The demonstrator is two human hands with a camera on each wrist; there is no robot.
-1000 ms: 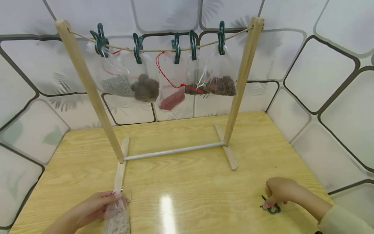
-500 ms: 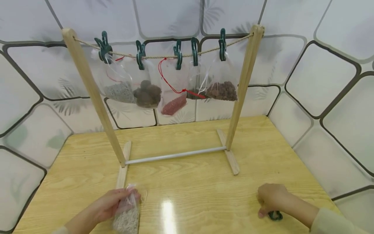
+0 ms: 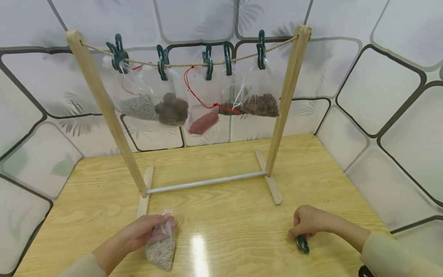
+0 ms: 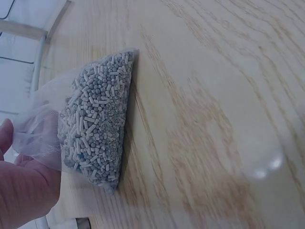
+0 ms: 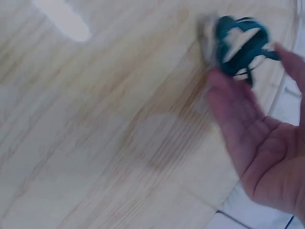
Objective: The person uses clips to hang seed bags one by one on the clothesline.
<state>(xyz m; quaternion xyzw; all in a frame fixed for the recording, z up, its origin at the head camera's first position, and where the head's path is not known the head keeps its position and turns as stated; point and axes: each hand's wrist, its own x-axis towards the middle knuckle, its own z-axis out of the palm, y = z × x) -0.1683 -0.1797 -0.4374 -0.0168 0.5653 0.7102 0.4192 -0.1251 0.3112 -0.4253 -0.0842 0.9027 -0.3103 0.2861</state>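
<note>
My left hand [image 3: 147,230] pinches the gathered top of a clear mesh bag [image 4: 97,119] filled with pale grey pellets. The bag hangs beside the left foot of the wooden rack, close to the table. In the right wrist view a dark green spring clip [image 5: 243,45] is held between the thumb and fingers of my right hand [image 3: 308,223], just over the table at the right. Above, a rope [image 3: 187,65] strung between two wooden posts carries several green clips and filled bags, among them one of brown granules [image 3: 261,104] and one of pink granules [image 3: 204,122].
The rack's left post [image 3: 107,111] and right post [image 3: 288,96] stand on wooden feet, joined by a white rod [image 3: 207,181]. A patterned padded wall [image 3: 377,92] encloses the wood-grain table [image 3: 235,223] behind and at the sides.
My left hand has moved rightward and slightly up with the pellet bag. My right hand has picked the green clip off the table and shifted left with it.
</note>
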